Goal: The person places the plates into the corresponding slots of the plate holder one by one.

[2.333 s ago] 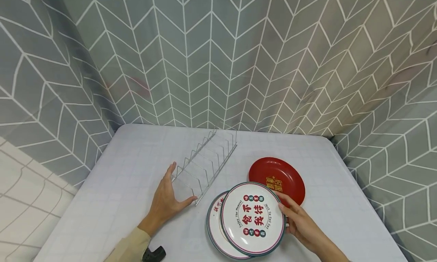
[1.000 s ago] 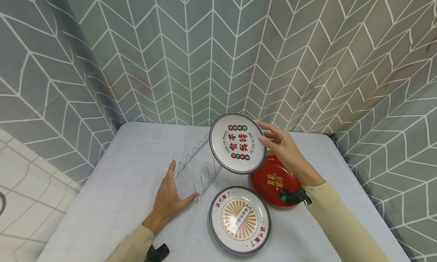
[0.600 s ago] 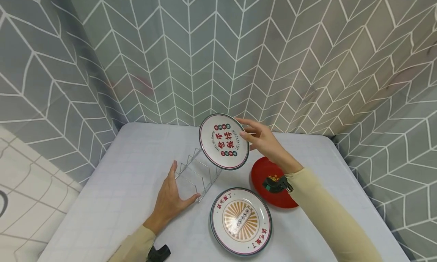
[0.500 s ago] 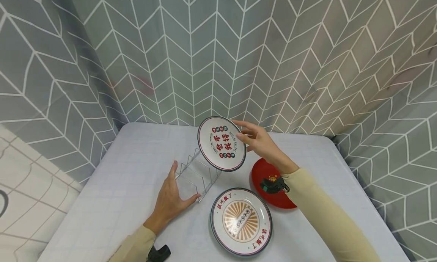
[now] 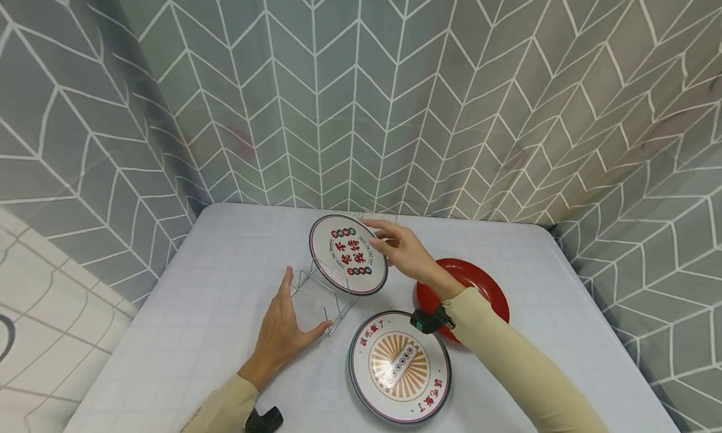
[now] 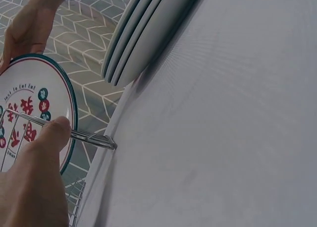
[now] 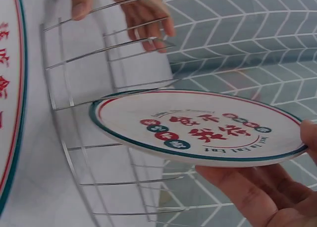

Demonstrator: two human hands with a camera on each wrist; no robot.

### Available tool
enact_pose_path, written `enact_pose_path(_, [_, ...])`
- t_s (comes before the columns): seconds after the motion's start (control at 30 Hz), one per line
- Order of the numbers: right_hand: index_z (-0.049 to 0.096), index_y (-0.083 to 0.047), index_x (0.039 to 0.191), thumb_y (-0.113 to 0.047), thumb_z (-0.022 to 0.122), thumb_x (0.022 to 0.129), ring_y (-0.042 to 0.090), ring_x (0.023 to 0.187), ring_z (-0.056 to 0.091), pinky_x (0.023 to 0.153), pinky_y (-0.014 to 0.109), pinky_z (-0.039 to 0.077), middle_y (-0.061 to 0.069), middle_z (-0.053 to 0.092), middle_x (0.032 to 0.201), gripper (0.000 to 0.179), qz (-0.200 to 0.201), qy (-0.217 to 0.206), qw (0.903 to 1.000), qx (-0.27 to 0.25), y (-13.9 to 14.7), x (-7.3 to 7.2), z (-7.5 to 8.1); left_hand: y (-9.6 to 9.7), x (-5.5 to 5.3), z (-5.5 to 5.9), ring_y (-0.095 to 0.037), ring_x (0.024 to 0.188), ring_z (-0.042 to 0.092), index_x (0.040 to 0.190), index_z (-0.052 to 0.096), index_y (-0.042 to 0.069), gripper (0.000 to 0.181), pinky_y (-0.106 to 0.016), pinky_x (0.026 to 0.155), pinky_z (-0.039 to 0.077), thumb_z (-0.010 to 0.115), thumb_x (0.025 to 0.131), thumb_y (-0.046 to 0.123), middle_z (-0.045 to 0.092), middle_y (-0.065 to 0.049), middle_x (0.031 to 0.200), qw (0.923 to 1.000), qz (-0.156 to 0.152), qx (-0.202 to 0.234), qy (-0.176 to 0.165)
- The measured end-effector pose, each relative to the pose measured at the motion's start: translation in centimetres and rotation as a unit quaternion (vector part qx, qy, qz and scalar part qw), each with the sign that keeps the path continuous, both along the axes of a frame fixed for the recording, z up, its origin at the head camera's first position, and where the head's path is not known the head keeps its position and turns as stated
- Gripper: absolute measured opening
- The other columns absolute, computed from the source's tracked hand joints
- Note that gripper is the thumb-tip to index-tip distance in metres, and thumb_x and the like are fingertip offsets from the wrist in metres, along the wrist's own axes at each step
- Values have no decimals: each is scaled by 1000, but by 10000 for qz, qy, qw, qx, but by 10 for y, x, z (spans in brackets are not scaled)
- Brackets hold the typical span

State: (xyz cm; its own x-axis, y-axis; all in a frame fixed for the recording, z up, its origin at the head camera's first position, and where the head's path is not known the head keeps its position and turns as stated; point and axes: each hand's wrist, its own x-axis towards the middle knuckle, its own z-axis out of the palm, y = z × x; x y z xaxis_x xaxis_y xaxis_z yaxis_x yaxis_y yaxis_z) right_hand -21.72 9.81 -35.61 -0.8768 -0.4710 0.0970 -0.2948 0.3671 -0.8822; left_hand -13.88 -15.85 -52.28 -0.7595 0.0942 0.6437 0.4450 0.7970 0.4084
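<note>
Presently, the right hand (image 5: 395, 250) held a round white plate (image 5: 348, 255) by its right-hand edge, thumb on the printed face and fingers behind it. The plate stood tilted, its red lettering turned up toward the head camera, at the wire rack (image 5: 341, 317). Thin uprights of the rack crossed in front of the plate's lower part, placing that part among the dividers; whether the rim bore on the bottom rails could not be determined.

The left hand (image 5: 284, 326) was spread wide across the near end of the rack, gripping it between thumb and fingers. The left wrist view showed the thumb laid against a rail.

The rack lay at a slant on the white-covered table (image 5: 242, 251). To its right, near the table's front, was a stack of plates (image 5: 400, 366), the top one bearing an orange sunburst and red characters; several rims were visible from the left wrist. Beyond the stack sat a red plate (image 5: 489, 289), partly hidden under the right forearm, which was in a beige sleeve (image 5: 519, 358). A dark device (image 5: 431, 320) was worn at the right wrist. A grey cloth backdrop (image 5: 338, 94) with white chevron lines hung behind the table.
</note>
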Motion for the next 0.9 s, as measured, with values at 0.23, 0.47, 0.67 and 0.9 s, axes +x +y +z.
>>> enact_pose_path(0.23, [49,-14,145,-13,53,101,34,97,68,69,42,62,21,63,121,44,169,-32,9998,-104,-3,-2,-18,2,1,-1,-37,135,45,151,18,-10,131,-11,118,12,84,62,59,29,-23,158,9999,-90,110,17])
enact_pose_path(0.47, [49,-13,144,-14,53,101,34,99,69,70,42,62,21,62,122,44,264,4,9994,-225,-7,-5,-26,2,2,0,-37,134,47,151,20,-10,132,-13,117,15,88,58,56,31,-24,156,9999,-54,58,124])
enact_pose_path(0.67, [47,-12,145,-14,53,101,35,100,68,72,44,62,21,62,123,45,289,-65,9992,-275,-9,-5,-31,2,3,0,-37,133,49,151,20,-9,130,-34,107,44,87,60,56,33,-23,155,9999,-35,89,36])
enact_pose_path(0.9, [47,-12,145,-15,53,101,36,100,68,70,43,62,22,61,124,45,339,50,9988,-338,-12,-7,-34,1,1,0,-40,128,53,149,23,-11,129,-43,89,56,88,59,54,38,-28,151,9997,-70,65,246])
